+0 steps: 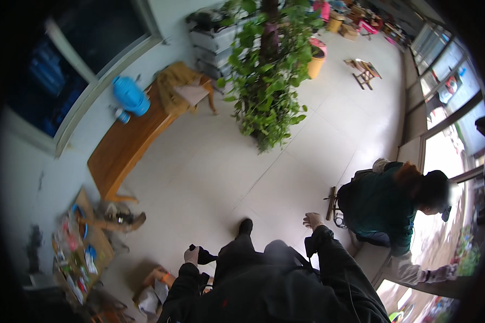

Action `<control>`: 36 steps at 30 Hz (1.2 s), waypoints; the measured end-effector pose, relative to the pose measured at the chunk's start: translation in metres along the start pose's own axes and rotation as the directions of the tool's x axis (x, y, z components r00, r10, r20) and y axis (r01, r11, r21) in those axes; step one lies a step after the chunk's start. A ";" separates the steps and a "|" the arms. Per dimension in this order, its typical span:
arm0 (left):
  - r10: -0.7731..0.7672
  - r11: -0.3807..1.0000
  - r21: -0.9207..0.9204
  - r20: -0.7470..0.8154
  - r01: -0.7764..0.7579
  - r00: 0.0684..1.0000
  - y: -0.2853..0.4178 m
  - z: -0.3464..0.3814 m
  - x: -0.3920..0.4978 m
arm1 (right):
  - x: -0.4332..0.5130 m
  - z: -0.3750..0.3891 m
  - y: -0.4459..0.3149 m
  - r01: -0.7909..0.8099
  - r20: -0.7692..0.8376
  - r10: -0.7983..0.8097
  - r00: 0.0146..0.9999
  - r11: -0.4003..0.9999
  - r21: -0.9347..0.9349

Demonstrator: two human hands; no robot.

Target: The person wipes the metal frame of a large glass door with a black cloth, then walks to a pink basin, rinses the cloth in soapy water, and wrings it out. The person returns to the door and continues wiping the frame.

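Low at the centre left, my left hand (191, 256) is closed around a black cloth-like item (205, 256). My right hand (313, 221) is held out over the tiled floor with its fingers apart and nothing in it. Both hands look pale, as if in thin gloves, with dark sleeves at the wrists. One dark shoe (245, 227) shows on the floor between them.
A person (380, 202) in dark green sits at right by the windows. A leafy potted plant (266, 80) stands ahead. At left are a wooden table (125, 141) with a blue thermos (131, 96) and a cluttered small table (103, 258). A folding stool (363, 72) stands farther off.
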State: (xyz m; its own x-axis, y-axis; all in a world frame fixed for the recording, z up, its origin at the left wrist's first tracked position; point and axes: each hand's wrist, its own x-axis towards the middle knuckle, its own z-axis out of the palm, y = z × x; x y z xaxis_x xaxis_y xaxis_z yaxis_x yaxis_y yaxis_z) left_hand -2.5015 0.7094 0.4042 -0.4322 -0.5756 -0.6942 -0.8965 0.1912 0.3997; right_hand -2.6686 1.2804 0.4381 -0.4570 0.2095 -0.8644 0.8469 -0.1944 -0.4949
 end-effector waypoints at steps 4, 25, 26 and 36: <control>0.152 0.985 0.065 0.118 -0.161 0.981 0.152 0.033 0.040 | 0.023 0.019 -0.079 0.098 -0.001 -0.098 0.995 0.994 0.054; 0.649 0.696 -0.302 0.653 -0.651 0.391 0.902 0.531 -0.178 | 0.226 -0.172 -0.549 0.164 0.176 -0.205 0.963 0.961 0.225; 0.622 0.720 -0.307 0.684 -0.623 0.382 0.927 0.553 -0.187 | 0.238 -0.182 -0.563 0.198 0.182 -0.257 0.949 0.937 0.289; 0.407 0.693 -0.158 0.891 -0.704 0.200 1.169 0.805 -0.240 | 0.391 -0.332 -0.750 0.576 -0.071 -0.579 0.812 0.777 0.252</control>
State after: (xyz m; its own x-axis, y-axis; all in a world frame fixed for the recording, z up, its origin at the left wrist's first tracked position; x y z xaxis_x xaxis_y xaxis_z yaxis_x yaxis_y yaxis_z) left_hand -3.5246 1.7112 0.5561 -0.5379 0.6713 -0.5099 -0.3013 0.4118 0.8600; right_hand -3.3918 1.8264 0.5009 -0.8425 0.3503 -0.4092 0.3266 -0.2720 -0.9052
